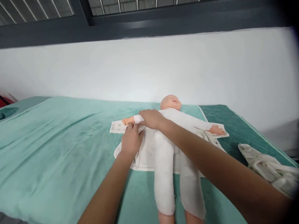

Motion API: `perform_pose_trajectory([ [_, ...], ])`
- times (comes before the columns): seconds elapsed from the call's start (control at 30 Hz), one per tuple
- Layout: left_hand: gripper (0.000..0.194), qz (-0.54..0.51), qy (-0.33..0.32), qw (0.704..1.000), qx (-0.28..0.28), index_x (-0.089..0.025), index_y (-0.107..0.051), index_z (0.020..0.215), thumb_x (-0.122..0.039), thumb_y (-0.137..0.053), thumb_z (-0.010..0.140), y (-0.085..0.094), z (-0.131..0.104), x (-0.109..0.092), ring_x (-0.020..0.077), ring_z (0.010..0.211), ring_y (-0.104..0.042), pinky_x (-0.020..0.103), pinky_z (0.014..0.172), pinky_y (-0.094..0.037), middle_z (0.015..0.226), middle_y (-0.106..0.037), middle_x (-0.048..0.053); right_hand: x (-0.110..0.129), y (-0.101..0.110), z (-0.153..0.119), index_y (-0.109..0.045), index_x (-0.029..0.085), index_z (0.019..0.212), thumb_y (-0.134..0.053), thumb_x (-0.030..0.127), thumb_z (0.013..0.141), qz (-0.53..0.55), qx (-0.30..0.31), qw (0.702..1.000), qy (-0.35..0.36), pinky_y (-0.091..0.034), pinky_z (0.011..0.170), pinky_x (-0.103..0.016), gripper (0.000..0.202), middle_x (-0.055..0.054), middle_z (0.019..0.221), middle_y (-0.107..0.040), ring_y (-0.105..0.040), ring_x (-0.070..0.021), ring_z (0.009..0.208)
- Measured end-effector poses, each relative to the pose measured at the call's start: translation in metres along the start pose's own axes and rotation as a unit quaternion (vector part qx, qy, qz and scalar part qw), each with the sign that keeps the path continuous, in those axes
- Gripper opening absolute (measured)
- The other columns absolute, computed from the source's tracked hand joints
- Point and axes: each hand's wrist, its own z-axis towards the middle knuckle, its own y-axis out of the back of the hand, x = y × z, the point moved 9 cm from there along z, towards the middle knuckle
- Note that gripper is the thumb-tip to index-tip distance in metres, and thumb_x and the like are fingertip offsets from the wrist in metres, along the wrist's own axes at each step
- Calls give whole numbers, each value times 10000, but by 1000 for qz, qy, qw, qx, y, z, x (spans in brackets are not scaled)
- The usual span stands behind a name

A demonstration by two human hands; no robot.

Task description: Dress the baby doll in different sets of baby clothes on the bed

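A baby doll with a white cloth body lies on its back, its head toward the wall. Spread beneath it is an opened white baby shirt. The doll's arm on the left side rests over a sleeve with a small print near the cuff. My right hand is wrapped over that arm near the elbow. Just below it, my left hand has its fingers curled at the sleeve's edge; its fingertips are partly hidden. The doll's other hand lies on the opposite sleeve's cuff.
A light green blanket covers the bed, with a darker green quilted cover at the right. A crumpled white garment lies at the right edge. Behind stands a white wall below a dark window frame. Something red shows far left.
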Motion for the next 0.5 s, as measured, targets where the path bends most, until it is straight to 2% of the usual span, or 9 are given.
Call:
perform_pose_trajectory([
  [0.1, 200, -86, 55, 995, 7, -210, -673, 943, -342, -544, 867, -1, 15, 19, 245, 827, -624, 332, 658, -416, 994, -663, 95, -9, 15, -12, -572, 213, 1090, -550, 502, 911, 52, -42, 997, -29, -427, 796, -362, 341, -94, 1105, -691, -630, -275, 980],
  [0.17, 221, -170, 91, 981, -13, -204, -673, 821, -383, -552, 863, 2, 19, 30, 222, 755, -618, 323, 669, -417, 830, -680, 61, -11, 20, -17, -590, 225, 1052, -551, 566, 895, 79, -57, 995, -32, -413, 781, -348, 377, -76, 1062, -704, -633, -271, 954],
  [0.23, 267, -239, 135, 961, -36, -187, -666, 777, -432, -578, 838, 4, 17, 43, 218, 731, -611, 315, 660, -416, 753, -679, 50, -10, 22, -21, -610, 245, 1056, -490, 659, 894, 101, -64, 993, -18, -400, 773, -343, 460, -61, 1057, -710, -632, -270, 950],
  [0.3, 261, -286, 172, 941, -50, -173, -659, 767, -428, -608, 800, 4, 12, 53, 213, 732, -602, 302, 642, -409, 752, -685, 45, -9, 22, -23, -628, 275, 1092, -409, 715, 899, 117, -60, 991, -4, -391, 771, -345, 528, -49, 1074, -712, -630, -269, 954],
  [0.37, 195, -321, 184, 927, -64, -167, -655, 761, -359, -617, 765, 4, 9, 59, 197, 741, -590, 287, 648, -408, 767, -689, 33, -10, 20, -25, -649, 289, 1096, -382, 726, 901, 118, -45, 992, -3, -387, 783, -354, 548, -48, 1060, -717, -631, -271, 938],
  [0.5, 158, -400, 182, 894, -82, -163, -682, 807, -256, -598, 711, 3, 7, 64, 171, 763, -587, 276, 698, -429, 810, -698, 20, -13, 15, -29, -682, 258, 955, -445, 712, 881, 111, -9, 993, -26, -388, 827, -370, 517, -57, 956, -727, -640, -263, 861],
])
